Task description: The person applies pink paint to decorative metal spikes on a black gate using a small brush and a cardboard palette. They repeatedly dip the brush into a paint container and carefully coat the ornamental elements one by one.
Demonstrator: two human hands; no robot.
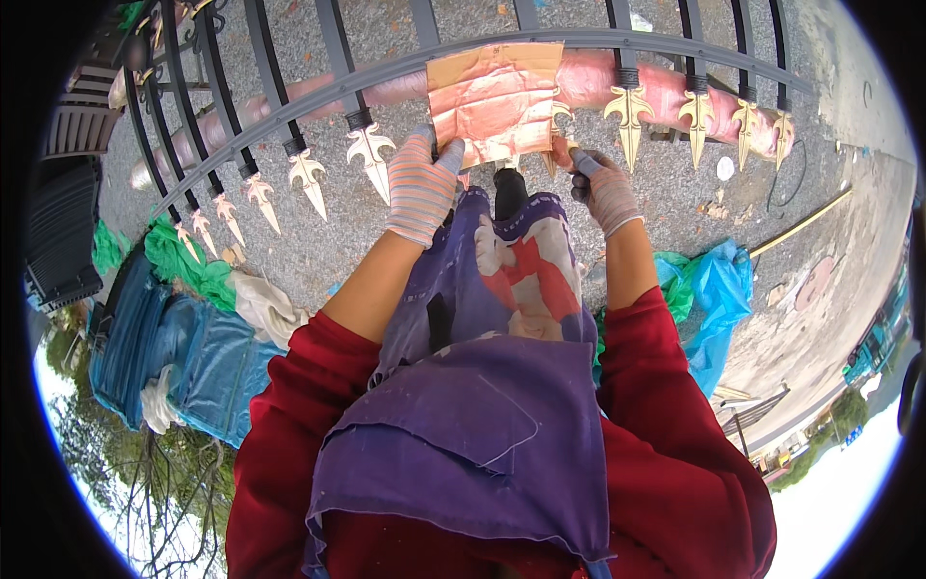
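Up at twelve o'clock, a sheet of crumpled orange-pink paper (496,100) hangs draped over the grey rail (289,101) of a black metal fence lying on its side. It looks light, limp and easily torn, best taken by its lower corners. The left hand (422,183), in a striped glove, pinches the sheet's lower left corner; the right hand (602,185), gloved too, is closed about the lower right corner beside a spike. Gold-painted spear tips (629,108) run along the rail from nine o'clock round to two. Behind it lies a pink wrapped roll (675,92). Underfoot is rough grey gravel ground (328,246), outdoors, with blue and green tarpaulins (183,357) at eight o'clock and more at three o'clock.
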